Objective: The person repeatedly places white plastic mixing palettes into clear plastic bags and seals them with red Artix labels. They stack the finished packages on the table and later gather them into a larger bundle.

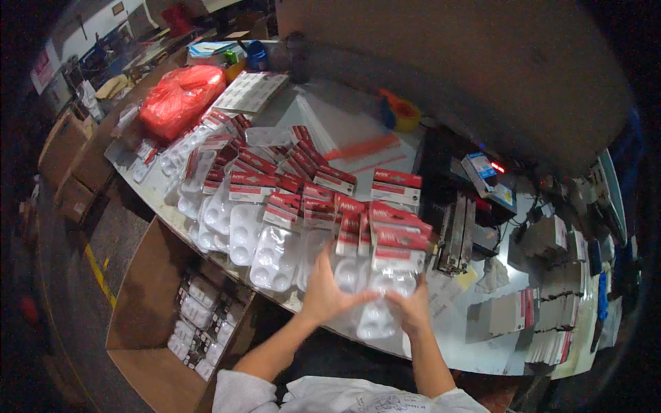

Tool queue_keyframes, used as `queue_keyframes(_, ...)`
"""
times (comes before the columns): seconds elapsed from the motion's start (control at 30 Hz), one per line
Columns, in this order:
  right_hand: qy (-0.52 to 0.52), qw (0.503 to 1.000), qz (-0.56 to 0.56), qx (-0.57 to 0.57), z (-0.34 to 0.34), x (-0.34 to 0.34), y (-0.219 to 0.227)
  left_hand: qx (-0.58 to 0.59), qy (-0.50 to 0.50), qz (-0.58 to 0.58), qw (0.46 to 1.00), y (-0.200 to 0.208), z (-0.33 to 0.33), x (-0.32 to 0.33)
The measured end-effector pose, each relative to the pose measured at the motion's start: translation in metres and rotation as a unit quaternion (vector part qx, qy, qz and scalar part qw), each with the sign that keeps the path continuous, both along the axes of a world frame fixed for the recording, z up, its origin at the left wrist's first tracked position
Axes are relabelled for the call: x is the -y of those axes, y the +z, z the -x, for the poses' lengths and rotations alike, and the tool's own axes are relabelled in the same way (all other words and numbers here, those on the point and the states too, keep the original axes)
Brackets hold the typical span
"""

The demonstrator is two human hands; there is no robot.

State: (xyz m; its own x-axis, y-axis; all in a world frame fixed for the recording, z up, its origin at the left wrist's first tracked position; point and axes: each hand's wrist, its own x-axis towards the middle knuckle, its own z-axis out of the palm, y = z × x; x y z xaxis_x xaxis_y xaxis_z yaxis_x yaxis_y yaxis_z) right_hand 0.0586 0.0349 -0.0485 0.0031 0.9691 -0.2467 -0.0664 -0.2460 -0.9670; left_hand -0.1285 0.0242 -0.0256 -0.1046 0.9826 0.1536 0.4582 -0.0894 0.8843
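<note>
My left hand (325, 294) and my right hand (413, 308) close on a bundle of packaged white plastic paint palettes (394, 281) from its two sides, near the table's front edge. Their thumbs lie over the front and nearly meet; other fingers are partly hidden. Each palette has round wells and sits in clear wrap under a red and white header card (398, 258). To the left of the bundle, many more packaged palettes (274, 258) lie overlapping in a spread pile, cards facing away from me.
An open cardboard box (141, 310) with packaged palettes stands below the table's left edge. A red plastic bag (182, 96) rests at the far left. Toward the right are a dark machine (454, 234), a tape roll (403, 113) and stacks of cards (506, 313).
</note>
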Motion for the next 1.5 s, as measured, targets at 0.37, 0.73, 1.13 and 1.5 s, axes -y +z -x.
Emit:
queue_keyframes(0.37,0.154,0.972,-0.128,0.126,-0.02,0.029,0.003,0.128,-0.121,0.007,0.984,-0.022,0.0,0.035)
queue_keyframes(0.73,0.218,0.956,-0.181,0.077,-0.035,0.063,-0.001,0.392,-0.15,0.031,0.907,-0.054,-0.004,0.073)
queue_keyframes(1.13,0.307,0.942,-0.133,0.01,-0.066,0.1,0.004,0.249,-0.18,0.092,0.947,-0.038,-0.021,0.118)
queue_keyframes(1.5,0.023,0.998,-0.048,-0.031,-0.107,0.129,0.015,0.172,-0.426,0.13,0.879,-0.05,-0.066,0.07)
